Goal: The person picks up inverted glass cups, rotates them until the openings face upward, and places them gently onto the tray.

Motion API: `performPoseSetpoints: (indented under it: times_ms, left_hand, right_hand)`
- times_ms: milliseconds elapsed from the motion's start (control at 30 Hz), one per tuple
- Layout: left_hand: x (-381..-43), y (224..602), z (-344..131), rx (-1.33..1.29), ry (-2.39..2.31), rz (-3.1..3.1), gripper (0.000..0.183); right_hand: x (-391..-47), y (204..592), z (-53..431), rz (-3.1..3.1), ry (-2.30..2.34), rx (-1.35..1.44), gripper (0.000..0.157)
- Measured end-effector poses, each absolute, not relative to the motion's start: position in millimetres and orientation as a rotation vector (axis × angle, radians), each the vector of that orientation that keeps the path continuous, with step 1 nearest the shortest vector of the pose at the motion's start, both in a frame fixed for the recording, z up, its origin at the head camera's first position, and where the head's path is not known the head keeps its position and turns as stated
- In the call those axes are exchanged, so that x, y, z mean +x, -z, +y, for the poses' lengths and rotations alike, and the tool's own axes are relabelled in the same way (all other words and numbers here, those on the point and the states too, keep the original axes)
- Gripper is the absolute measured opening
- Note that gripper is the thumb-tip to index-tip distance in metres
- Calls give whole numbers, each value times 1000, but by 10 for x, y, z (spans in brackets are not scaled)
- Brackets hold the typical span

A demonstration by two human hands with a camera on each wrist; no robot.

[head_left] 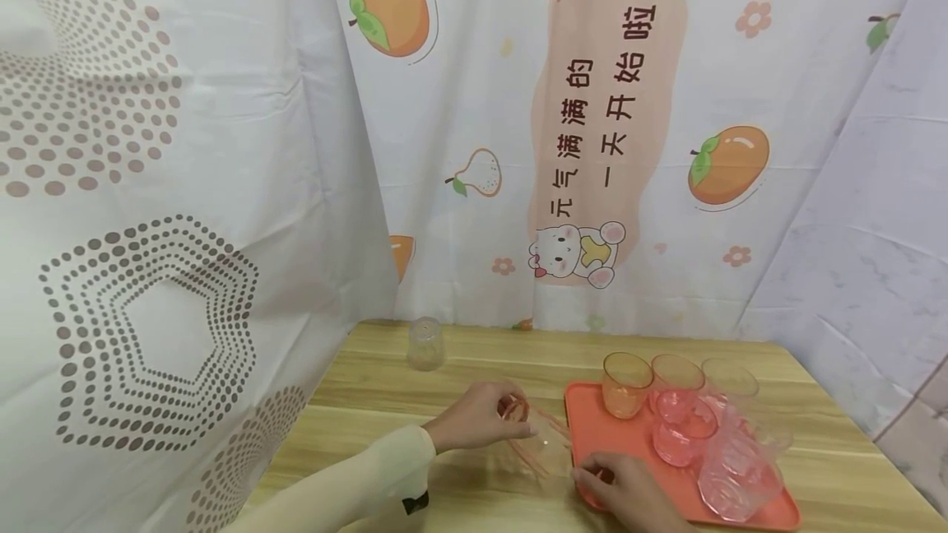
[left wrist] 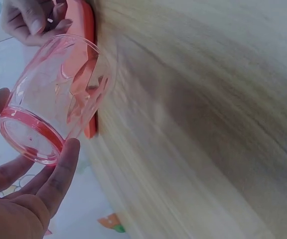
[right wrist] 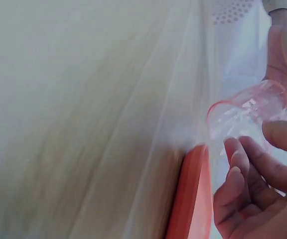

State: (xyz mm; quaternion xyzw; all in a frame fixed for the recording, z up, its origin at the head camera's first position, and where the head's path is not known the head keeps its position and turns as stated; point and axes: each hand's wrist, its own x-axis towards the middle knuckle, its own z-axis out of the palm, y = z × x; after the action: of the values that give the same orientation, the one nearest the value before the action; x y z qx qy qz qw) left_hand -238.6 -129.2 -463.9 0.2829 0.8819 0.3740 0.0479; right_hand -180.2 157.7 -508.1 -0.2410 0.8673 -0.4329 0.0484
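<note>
My left hand (head_left: 481,416) grips a clear pink-tinted cup (left wrist: 59,94) near its base, thumb on one side and fingers on the other. The cup lies tilted in the air above the wooden table, its mouth turned towards my right hand (head_left: 625,488). That hand is at the left front edge of the red tray (head_left: 629,442), its fingers loosely curled with nothing seen in them. In the right wrist view, its fingers (right wrist: 238,174) appear just short of the cup's rim; whether they touch it I cannot tell.
On the tray stand an orange cup (head_left: 627,385), a pink cup (head_left: 683,434) and several more pink or clear cups, crowded to the right. A clear cup (head_left: 425,344) stands upside down at the table's back left. Printed curtains (head_left: 459,253) hang behind and beside the table.
</note>
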Motion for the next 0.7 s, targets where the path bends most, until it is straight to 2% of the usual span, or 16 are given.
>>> performPoseSetpoints:
  times_ms: [233, 500, 700]
  left_hand:
    - [-2377, 4664, -1256, 889, -1223, 2640, 30]
    - [-2366, 4685, -1239, 779, -1297, 2602, 31]
    - [-2343, 4704, -1224, 730, -1357, 2526, 33]
  right_hand:
    - [-1809, 5072, 1501, 2493, 1480, -581, 22]
    - [-1845, 5061, 1478, 2366, 1684, -318, 31]
    - [-1811, 4993, 1458, 2341, 1784, -167, 33]
